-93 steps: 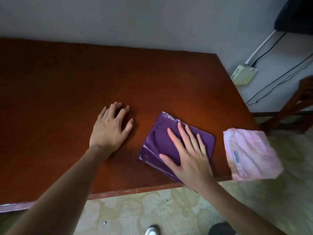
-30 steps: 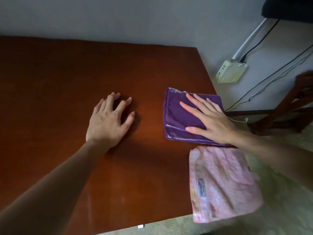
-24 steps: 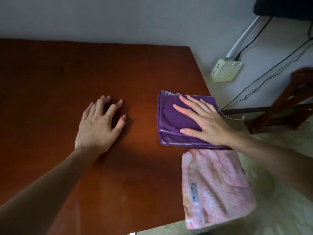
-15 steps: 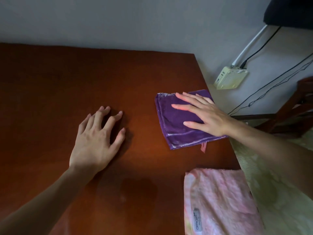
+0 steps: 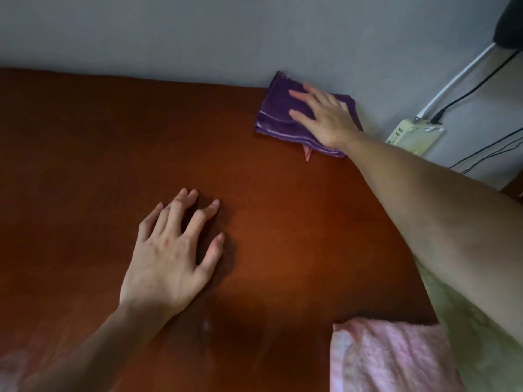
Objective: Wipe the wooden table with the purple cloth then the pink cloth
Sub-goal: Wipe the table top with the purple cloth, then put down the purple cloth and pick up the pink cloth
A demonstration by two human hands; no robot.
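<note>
purple cloth (image 5: 278, 117) at 1 o'clock — soft, light, bunches easily | right hand (image 5: 322, 117) flat on top, pressing, not clenched | left hand (image 5: 169, 256) spread on table (image 5: 85, 137) — holding nothing | pink cloth (image 5: 390, 360) at 5 o'clock, untouched

A plain grey painted wall (image 5: 198, 32) is standing at the back; a cream plastic power strip (image 5: 414, 134) is hanging against it; thin black cables (image 5: 469, 91) and a white cord (image 5: 455, 79) are running up from it.
</note>
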